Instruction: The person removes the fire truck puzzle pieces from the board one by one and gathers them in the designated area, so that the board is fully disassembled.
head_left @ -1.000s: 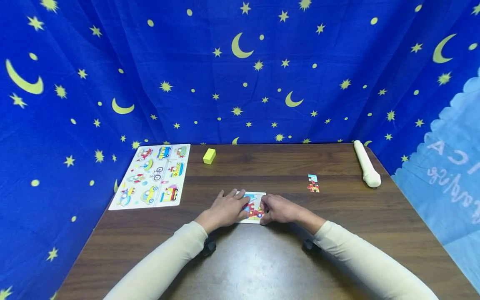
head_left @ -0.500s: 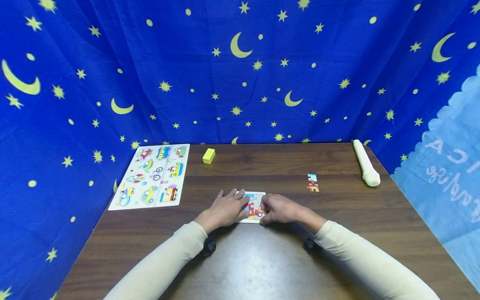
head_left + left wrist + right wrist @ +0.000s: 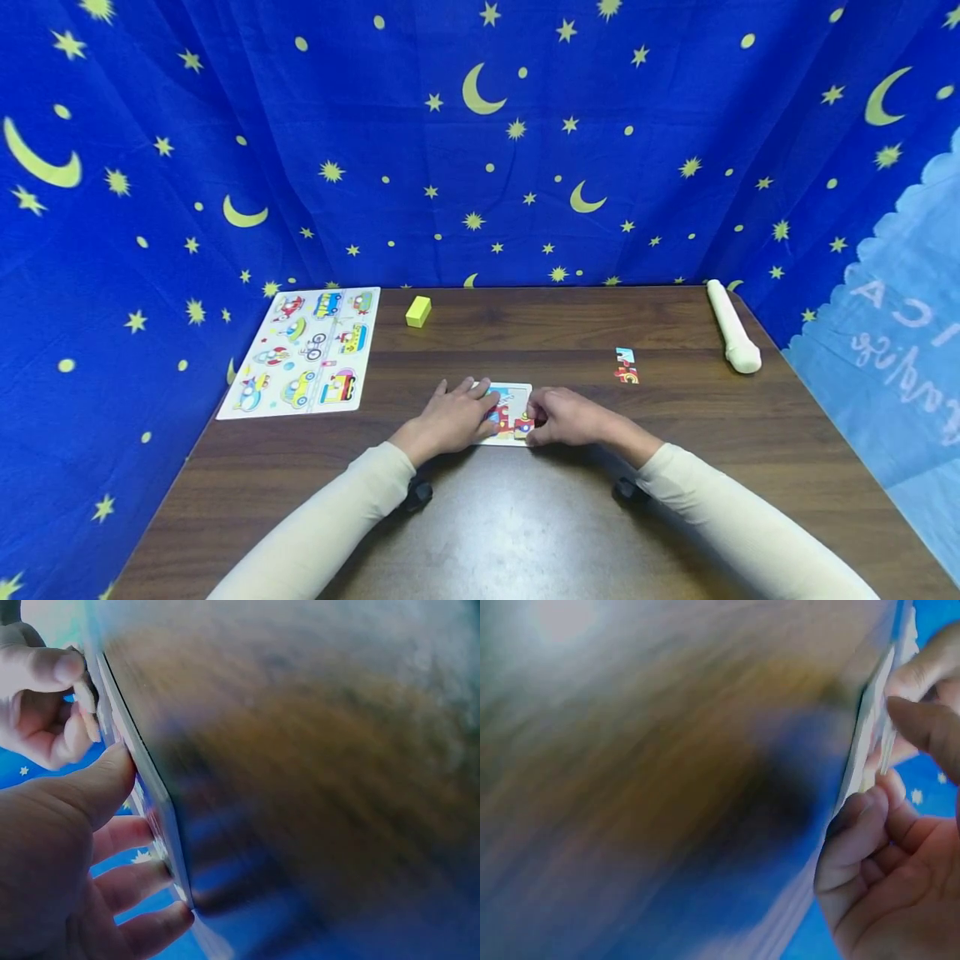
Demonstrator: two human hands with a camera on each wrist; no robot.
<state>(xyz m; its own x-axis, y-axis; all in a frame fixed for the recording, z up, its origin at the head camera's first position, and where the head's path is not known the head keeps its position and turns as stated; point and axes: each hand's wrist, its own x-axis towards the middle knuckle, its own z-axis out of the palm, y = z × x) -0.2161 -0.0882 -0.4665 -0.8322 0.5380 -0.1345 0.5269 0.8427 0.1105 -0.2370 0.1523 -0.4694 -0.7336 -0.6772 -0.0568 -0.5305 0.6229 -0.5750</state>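
Note:
My left hand point(image 3: 450, 421) lies with spread fingers on the left part of a small white-rimmed puzzle board point(image 3: 504, 442). In the left wrist view its thumb and fingers touch the board point(image 3: 163, 802) near the edge. Over the board's right side, my right hand point(image 3: 573, 417) pinches a puzzle piece point(image 3: 522, 427) with red and yellow print. The right wrist view shows that piece point(image 3: 887, 746) edge-on between thumb and fingertips, tilted off the board. Several fitted pieces show a red and blue picture between my hands. My left hand hides the rest of it.
Two loose puzzle pieces point(image 3: 626, 357) lie to the right, behind my right hand. A large vehicle puzzle board point(image 3: 300, 354) rests at the left. A yellow block point(image 3: 418, 312) sits at the back, and a white club-shaped object point(image 3: 733, 329) at the back right. A blue curtain surrounds the table.
My right hand has shifted slightly to the right, and the pinched puzzle piece now shows lifted at the lower right of the board. My left hand stays in place.

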